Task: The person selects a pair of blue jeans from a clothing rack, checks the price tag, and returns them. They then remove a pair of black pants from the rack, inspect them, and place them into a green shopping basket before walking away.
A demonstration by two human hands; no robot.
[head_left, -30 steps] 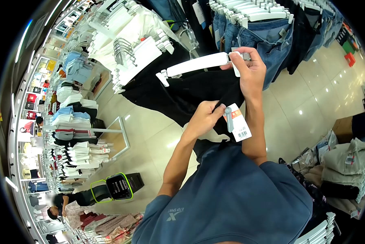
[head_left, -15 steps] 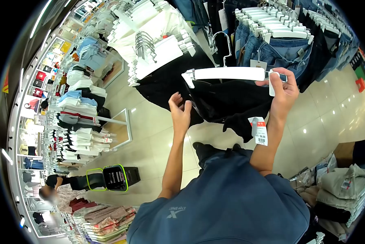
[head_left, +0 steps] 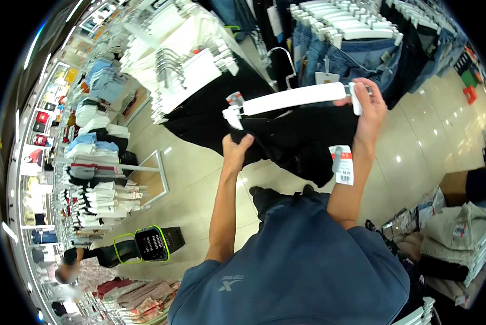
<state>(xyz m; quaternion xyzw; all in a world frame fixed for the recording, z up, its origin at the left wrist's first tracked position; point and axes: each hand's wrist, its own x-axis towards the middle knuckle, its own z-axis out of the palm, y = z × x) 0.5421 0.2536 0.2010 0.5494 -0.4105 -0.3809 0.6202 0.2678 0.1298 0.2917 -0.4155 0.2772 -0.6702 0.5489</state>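
Above the tiled floor (head_left: 408, 168), the blue shirt (head_left: 291, 265) reads XTEP; print on the price tag (head_left: 345, 170) blurs. The left hand (head_left: 236, 154) pinches a black garment (head_left: 308, 138); the right hand (head_left: 367, 111) grips its white hanger (head_left: 294, 99), near racked denim (head_left: 356, 63).

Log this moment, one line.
left hand: holding black garment; right hand: gripping white clip hanger; price tag: hanging, barcode visible

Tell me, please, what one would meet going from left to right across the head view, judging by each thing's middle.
Green-rimmed basket, left hand, white hanger, dangling price tag, right hand, stacked beige clothing.
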